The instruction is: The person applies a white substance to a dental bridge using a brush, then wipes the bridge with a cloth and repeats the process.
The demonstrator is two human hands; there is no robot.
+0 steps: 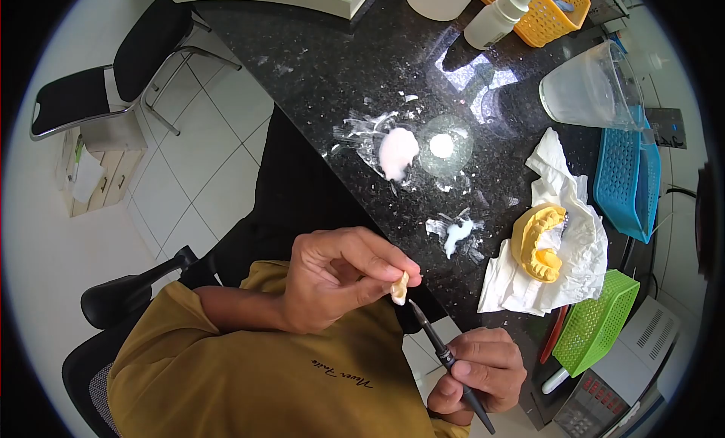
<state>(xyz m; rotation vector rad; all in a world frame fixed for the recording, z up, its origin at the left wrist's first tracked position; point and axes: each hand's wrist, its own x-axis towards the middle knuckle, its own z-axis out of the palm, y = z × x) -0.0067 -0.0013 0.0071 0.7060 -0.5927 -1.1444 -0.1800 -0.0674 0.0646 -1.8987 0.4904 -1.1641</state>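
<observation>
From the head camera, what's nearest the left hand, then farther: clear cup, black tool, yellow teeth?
1. Black tool: in the right hand, tip beside the left hand.
2. Yellow teeth: on white paper.
3. Clear cup: upper right.

head cam | wearer's head | forward, down | near left hand [330,279], right hand [489,368]

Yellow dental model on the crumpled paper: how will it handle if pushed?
The yellow dental model is probably stiff, judging by its solid-looking body. The crumpled paper under it may drag along. Its raised tooth edges could chip.
</observation>
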